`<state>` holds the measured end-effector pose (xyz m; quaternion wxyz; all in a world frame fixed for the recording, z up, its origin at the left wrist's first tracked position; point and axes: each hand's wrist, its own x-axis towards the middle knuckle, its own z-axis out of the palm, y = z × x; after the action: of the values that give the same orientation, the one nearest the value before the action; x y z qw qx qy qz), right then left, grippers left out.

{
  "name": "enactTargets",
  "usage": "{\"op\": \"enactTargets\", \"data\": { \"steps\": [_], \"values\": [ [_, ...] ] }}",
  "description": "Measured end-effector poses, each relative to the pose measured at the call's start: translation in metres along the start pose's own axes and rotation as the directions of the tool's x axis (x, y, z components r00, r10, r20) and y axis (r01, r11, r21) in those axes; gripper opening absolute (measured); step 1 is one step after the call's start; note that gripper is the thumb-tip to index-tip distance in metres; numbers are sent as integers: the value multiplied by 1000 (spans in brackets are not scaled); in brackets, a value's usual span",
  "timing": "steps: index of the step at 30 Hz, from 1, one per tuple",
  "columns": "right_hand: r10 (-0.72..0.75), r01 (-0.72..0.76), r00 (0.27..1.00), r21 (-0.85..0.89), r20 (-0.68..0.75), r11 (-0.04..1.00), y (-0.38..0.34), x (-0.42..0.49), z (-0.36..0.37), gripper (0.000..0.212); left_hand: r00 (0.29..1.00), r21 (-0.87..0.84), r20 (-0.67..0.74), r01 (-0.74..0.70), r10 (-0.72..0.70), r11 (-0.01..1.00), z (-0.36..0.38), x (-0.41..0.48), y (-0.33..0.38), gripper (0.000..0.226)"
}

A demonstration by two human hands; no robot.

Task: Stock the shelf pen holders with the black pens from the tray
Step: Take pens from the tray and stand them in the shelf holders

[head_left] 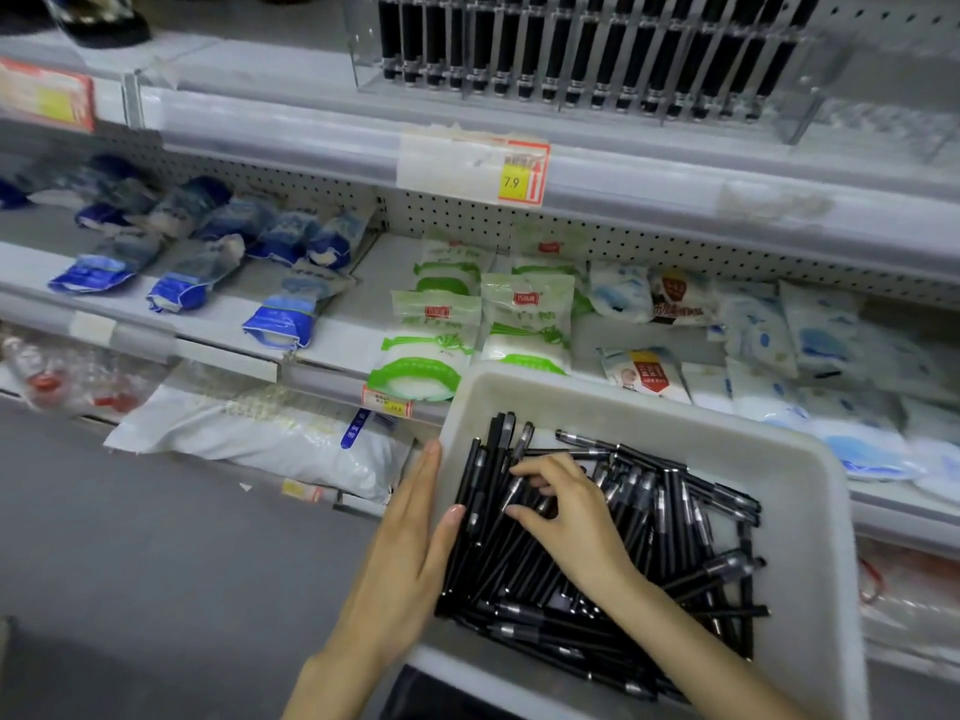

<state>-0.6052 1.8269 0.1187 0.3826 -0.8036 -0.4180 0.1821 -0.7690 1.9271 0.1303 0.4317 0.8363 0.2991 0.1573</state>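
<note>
Head view: picking up pens from the tray, with the holder waiting on the shelf above.

The black pens (649, 517) lie heaped in the white tray (779, 459), low and close to the person. The right hand (566, 517) reaches into the heap, fingers curled and pinching what looks like a few pens between thumb and fingertips. The left hand (410, 537) lies flat and straight-fingered along the tray's left edge, probably to steady it. The clear pen holder (571, 59) on the top shelf already has pens standing in its slots.
</note>
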Motion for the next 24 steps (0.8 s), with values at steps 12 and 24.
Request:
{"op": "enactTargets", "data": {
  "steps": [12, 24],
  "values": [
    [192, -186, 980, 606, 56, 773, -25, -2, -6, 36, 1000, 14, 3, -14, 14, 1000, -3, 2, 5, 69],
    [-286, 534, 772, 334, -568, 777, -159, 19, -219, 22, 847, 236, -219, -436, 485, 868, -62, 78, 115, 61]
  ]
}}
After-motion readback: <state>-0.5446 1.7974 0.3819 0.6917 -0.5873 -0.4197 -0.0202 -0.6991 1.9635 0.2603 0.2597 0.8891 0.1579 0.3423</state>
